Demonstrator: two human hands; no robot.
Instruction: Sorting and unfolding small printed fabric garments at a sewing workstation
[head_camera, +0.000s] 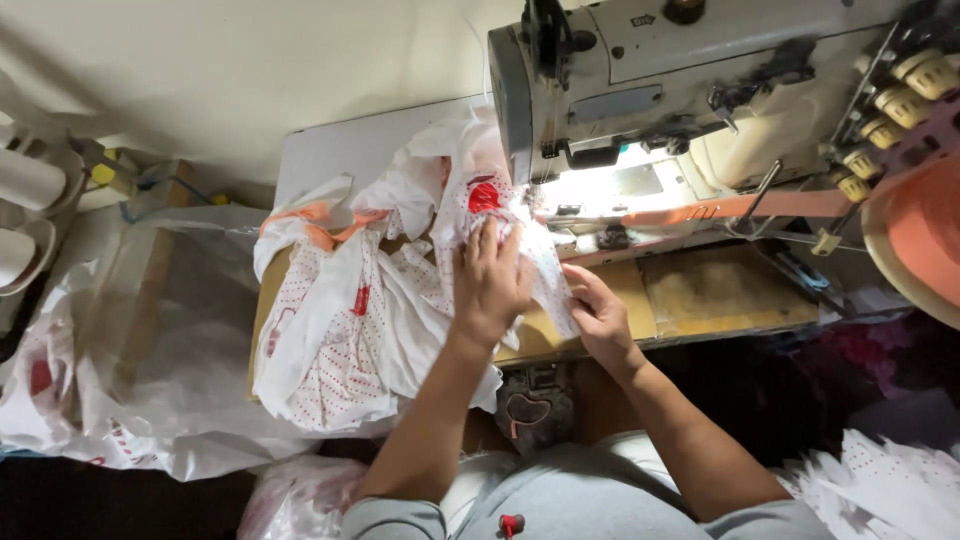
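The left hand (490, 280) lies flat, fingers spread, pressing down on the white cotton garment with small red dots (350, 320), which is heaped on the wooden worktop (700, 295) and spills toward 9 o'clock of the hands. The right hand (598, 312), at 3 o'clock of the left one, pinches the garment's edge between thumb and fingers. Just beyond both hands, toward 12 o'clock, stands the grey industrial sewing machine (690, 90), its lamp lighting the cloth. An orange elastic tape (740, 207) runs under the machine toward 3 o'clock. A clear plastic bag (150, 340) sits at 9 o'clock.
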